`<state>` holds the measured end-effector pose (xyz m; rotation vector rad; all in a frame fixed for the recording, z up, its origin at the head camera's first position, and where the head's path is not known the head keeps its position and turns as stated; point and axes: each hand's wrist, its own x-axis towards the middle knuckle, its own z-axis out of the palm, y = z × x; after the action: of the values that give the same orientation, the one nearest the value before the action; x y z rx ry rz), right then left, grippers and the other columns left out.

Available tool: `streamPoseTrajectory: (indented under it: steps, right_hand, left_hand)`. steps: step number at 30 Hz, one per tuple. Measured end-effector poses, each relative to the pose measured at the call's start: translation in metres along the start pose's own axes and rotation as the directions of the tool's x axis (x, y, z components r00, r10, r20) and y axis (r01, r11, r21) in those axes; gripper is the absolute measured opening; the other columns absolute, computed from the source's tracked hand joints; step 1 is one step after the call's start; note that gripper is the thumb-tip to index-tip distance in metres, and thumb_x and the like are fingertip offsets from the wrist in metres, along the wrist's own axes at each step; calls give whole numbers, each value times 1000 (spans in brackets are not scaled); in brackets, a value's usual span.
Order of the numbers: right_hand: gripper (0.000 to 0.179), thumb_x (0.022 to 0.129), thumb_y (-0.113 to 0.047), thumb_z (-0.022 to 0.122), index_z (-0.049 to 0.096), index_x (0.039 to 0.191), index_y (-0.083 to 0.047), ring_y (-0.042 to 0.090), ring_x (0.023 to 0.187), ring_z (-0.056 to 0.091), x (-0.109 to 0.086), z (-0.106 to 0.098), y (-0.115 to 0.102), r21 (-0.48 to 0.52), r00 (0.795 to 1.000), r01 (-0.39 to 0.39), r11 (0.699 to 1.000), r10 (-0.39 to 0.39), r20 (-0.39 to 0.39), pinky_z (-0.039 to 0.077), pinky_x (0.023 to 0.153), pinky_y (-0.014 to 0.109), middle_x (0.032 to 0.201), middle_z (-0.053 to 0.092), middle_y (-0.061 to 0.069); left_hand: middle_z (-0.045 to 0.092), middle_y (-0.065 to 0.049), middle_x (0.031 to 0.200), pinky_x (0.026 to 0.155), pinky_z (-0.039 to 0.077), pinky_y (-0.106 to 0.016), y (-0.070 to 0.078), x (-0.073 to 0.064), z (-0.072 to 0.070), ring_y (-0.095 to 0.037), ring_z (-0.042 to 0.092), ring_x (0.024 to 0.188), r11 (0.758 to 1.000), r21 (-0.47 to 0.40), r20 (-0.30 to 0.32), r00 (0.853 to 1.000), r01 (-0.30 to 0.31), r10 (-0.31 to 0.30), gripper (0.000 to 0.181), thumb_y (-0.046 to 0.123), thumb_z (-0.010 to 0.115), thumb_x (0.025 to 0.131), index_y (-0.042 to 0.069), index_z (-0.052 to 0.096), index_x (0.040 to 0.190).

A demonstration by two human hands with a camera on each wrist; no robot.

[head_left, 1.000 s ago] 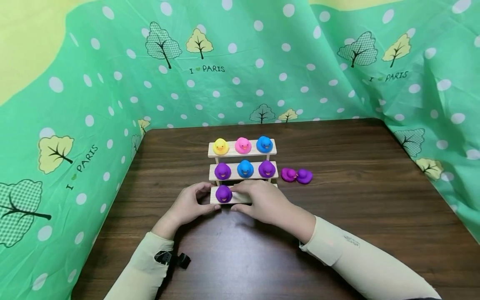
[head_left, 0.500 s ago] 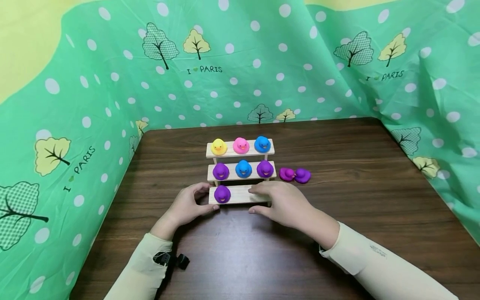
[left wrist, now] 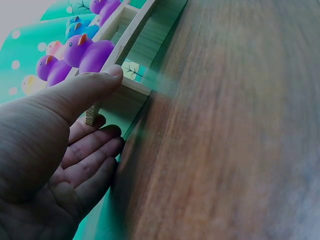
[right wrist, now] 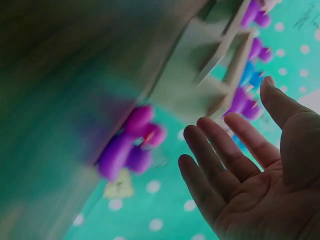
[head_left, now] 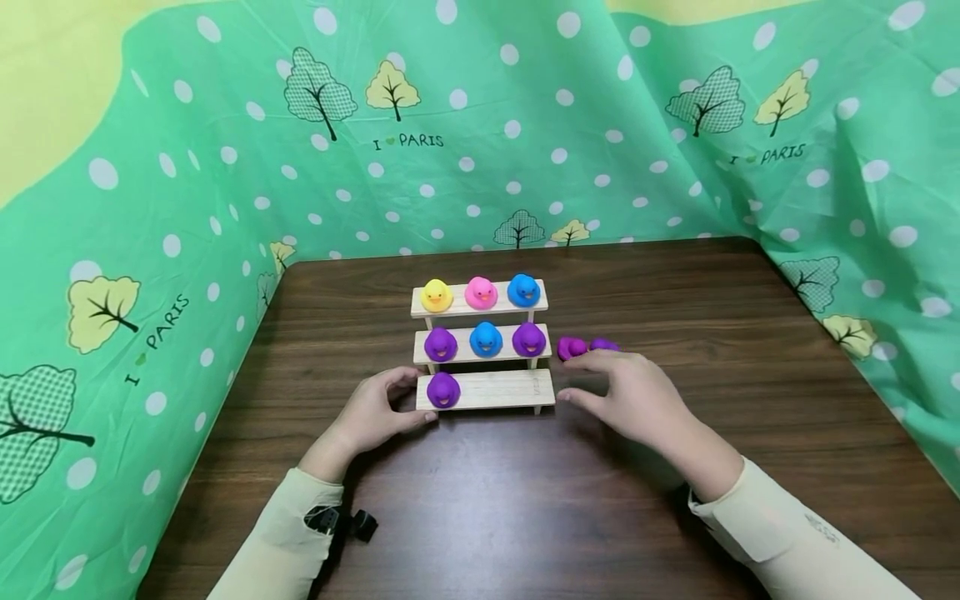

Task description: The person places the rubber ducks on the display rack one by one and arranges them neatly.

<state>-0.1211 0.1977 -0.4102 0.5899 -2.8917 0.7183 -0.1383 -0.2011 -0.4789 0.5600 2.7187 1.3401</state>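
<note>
A three-tier wooden display stand [head_left: 498,391] stands mid-table with small rubber ducks on it. My left hand [head_left: 378,408] holds the left end of its bottom tier; in the left wrist view the thumb [left wrist: 95,85] lies at the front edge and the fingers bend around the end. Next to that hand sits a purple duck [head_left: 443,390], alone on the bottom tier. My right hand [head_left: 633,396] hovers right of the stand with nothing in it, its fingers spread in the right wrist view. Beyond it lie a magenta duck [head_left: 572,347] and a purple duck [right wrist: 116,156], partly hidden in the head view.
On the middle tier a blue duck [head_left: 486,340] sits between two purple ones. The top tier bears a yellow duck [head_left: 436,296], a pink duck [head_left: 481,293] and a blue duck [head_left: 523,291]. Green dotted cloth [head_left: 450,192] walls the brown table [head_left: 480,517].
My right hand has moved right, from beside the purple duck on the bottom tier to beyond the stand's right end, near the two loose ducks. The left hand stays at the stand.
</note>
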Motion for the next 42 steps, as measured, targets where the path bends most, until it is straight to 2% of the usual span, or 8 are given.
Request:
streamPoseTrajectory:
  steps: [7,11,15,20,24,27,34,42]
  right_hand:
    - [47,90,-50,82,79,119,-14,31,93,71,3,-12,37,-30,993,-101,994,99,-61,56,74,52,114,77,10]
    - [49,91,-55,78,78,118,-14,29,86,70,9,-19,51,-31,987,-157,987,156,-44,54,67,49,111,77,14]
    - [48,92,-53,78,76,121,-14,29,89,72,18,-22,60,-19,981,-194,981,194,-3,54,71,51,111,77,15]
    - [47,93,-47,79,75,125,-12,36,109,69,28,-18,67,1,975,-208,978,207,82,54,86,57,117,76,13]
    - [41,93,-44,80,76,122,-14,34,111,67,34,-14,70,0,969,-222,975,220,115,53,88,56,117,76,10]
    - [37,93,-41,81,77,120,-16,31,106,68,37,-13,70,-11,966,-230,973,230,118,53,83,52,117,76,9]
    - [29,95,-32,80,77,119,-16,16,69,61,39,-15,72,-26,958,-239,971,240,157,47,65,39,102,76,4]
    - [34,96,-20,75,73,130,-13,19,72,63,38,-16,74,-27,958,-210,977,211,195,50,64,39,113,75,13]
  left_hand:
    - [74,-3,120,103,55,-45,-3,0,1,-23,70,114,1000,-8,-5,1000,-2,2,55,29,97,77,10,70,121]
    - [74,-3,119,103,55,-45,-3,-1,1,-23,70,114,1000,-10,-9,1000,-2,2,55,29,97,77,10,71,121]
    - [74,-3,119,103,55,-45,-2,-1,0,-23,70,113,1000,-15,-10,1000,-5,5,54,28,97,77,10,71,120]
    - [74,-4,119,103,55,-45,-2,-1,1,-23,70,114,1000,-12,-11,1000,-3,3,54,28,97,77,10,71,120]
    - [74,-4,120,103,55,-45,-3,-1,1,-23,70,114,1000,-11,-6,1000,-1,1,54,29,97,77,10,70,121]
    - [74,-4,120,103,55,-45,-3,-1,1,-23,70,114,1000,-16,-8,1000,-3,2,54,28,97,77,10,70,121]
    - [74,-4,120,103,55,-45,0,-2,1,-23,70,114,1000,-15,-5,1000,5,-5,54,27,97,77,10,70,121]
    - [74,-4,120,103,55,-45,2,-1,0,-24,70,114,1000,-7,-5,1000,6,-6,55,27,97,77,9,70,121]
